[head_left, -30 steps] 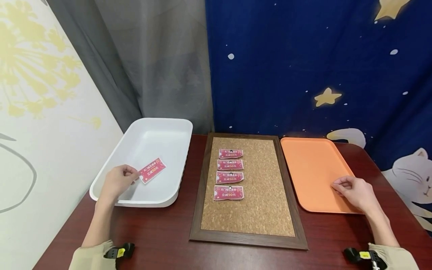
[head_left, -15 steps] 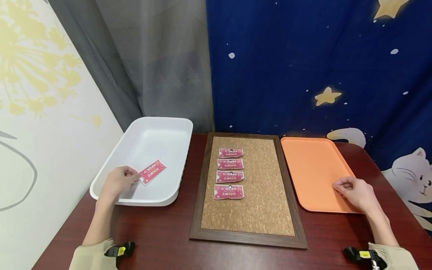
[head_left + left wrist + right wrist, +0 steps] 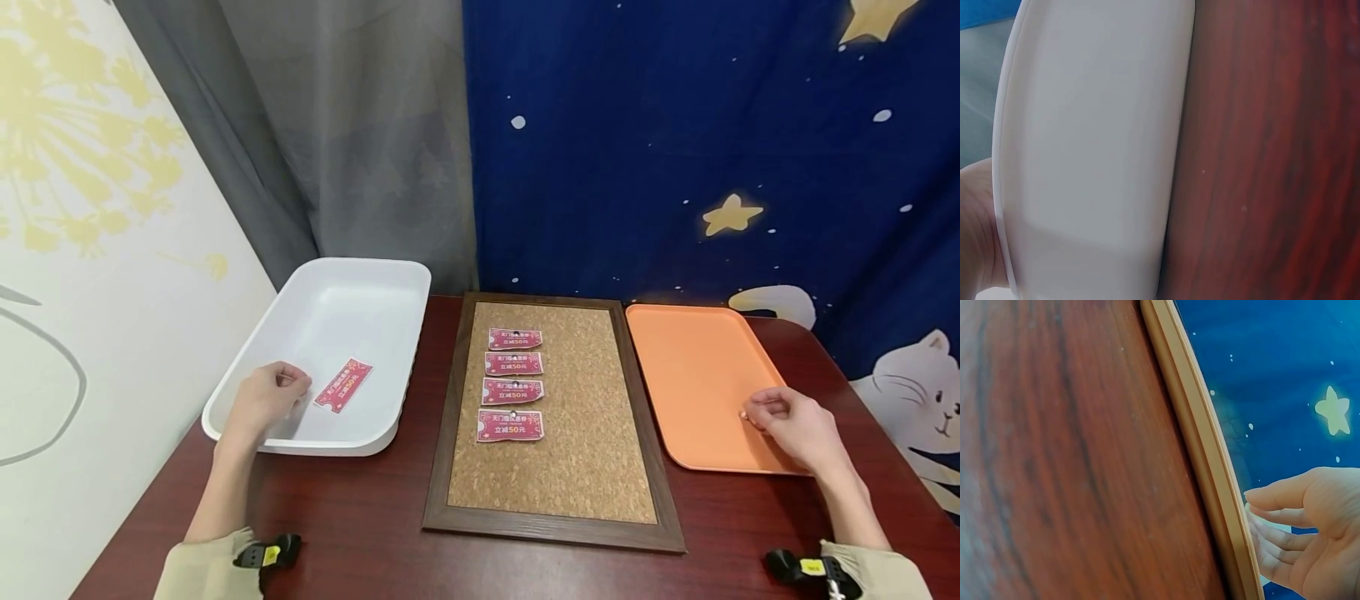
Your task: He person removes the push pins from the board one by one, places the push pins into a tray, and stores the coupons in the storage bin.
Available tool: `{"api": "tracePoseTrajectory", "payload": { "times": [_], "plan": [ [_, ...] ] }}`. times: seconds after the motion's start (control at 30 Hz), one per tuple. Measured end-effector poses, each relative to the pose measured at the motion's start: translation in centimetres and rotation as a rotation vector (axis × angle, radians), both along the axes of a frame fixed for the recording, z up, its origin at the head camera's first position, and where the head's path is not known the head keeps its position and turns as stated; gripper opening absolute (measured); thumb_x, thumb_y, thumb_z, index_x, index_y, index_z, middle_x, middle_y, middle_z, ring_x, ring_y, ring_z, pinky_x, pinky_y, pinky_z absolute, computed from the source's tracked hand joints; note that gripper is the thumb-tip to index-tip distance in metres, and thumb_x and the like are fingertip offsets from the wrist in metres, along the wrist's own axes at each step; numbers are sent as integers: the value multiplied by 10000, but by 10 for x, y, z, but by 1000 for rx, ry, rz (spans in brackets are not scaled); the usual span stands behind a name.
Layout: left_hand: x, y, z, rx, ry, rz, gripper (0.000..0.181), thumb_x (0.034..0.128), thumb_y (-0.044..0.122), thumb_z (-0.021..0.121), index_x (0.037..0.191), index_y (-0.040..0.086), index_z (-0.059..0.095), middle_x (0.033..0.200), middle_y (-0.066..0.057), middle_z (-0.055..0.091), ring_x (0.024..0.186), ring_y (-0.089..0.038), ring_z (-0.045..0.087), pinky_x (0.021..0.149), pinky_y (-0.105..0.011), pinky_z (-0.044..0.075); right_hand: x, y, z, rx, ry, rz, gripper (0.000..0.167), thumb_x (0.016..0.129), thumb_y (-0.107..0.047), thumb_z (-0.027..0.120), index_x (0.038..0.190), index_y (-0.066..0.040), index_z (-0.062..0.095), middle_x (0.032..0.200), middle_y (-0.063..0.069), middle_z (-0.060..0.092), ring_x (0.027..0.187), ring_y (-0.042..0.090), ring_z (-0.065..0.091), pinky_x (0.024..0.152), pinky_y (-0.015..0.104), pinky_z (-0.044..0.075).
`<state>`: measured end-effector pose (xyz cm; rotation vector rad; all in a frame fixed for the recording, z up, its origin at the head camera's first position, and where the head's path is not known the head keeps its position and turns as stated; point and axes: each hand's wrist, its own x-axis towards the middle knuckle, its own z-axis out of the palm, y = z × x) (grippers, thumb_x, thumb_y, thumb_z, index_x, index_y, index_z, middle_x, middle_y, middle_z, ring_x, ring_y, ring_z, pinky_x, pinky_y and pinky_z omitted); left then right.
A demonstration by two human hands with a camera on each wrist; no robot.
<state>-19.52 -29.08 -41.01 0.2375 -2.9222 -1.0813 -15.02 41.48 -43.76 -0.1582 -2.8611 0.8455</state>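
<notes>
In the head view, my left hand (image 3: 270, 398) is over the near-left part of the white bin (image 3: 318, 292), thumb and fingers bent together. A pink paper coupon (image 3: 343, 386) lies slanted in the bin just right of those fingertips, seemingly apart from them. Over the orange tray (image 3: 693, 358), my right hand (image 3: 791, 423) pinches a tiny pale push pin (image 3: 744, 415) between thumb and fingertips. The right wrist view shows this hand (image 3: 1316, 525) beyond the tray's edge, its other fingers loosely bent. The bin's wall mostly hides my left hand in the left wrist view.
A cork board (image 3: 570, 467) in a brown frame lies between bin and tray. Several pink coupons (image 3: 510, 426) are pinned in a column on its left half. The dark red table (image 3: 360, 533) meets a grey and blue curtain (image 3: 585, 167) behind.
The coupon in the bin has turned more upright and slipped from my left fingertips. My right thumb and fingers have shifted slightly, and the pale pin now shows at their tips.
</notes>
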Motion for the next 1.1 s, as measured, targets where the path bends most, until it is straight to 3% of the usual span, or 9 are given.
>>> {"api": "tracePoseTrajectory", "payload": {
  "times": [0.3,0.57,0.87,1.1],
  "plan": [
    [-2,10,6,0,101,-33,264,992,211,624,1086,-34,652,908,-138,677,774,-223,641,611,-296,453,0,-11,9,-56,50,28,339,977,-212,672,1123,89,617,883,193,722,661,-39,610,585,126,447],
    [1,31,18,21,177,-104,216,973,167,644,1048,-33,674,898,-126,675,771,-220,598,607,-252,470,-2,-30,18,-17,100,80,271,955,-162,692,1110,55,644,960,221,706,706,-109,551,609,108,433],
    [4,57,26,30,211,-198,134,963,117,650,1026,5,689,898,-83,686,802,-213,612,703,-288,465,-8,-58,22,-54,126,156,238,970,-149,678,1111,40,649,952,172,699,736,-32,577,614,167,469],
    [7,69,36,40,238,-228,113,975,131,641,1020,40,692,894,-53,690,829,-209,629,721,-282,473,-9,-77,29,-50,122,197,245,970,-184,688,1122,6,654,958,119,706,766,48,616,643,173,477]
  ]
}}
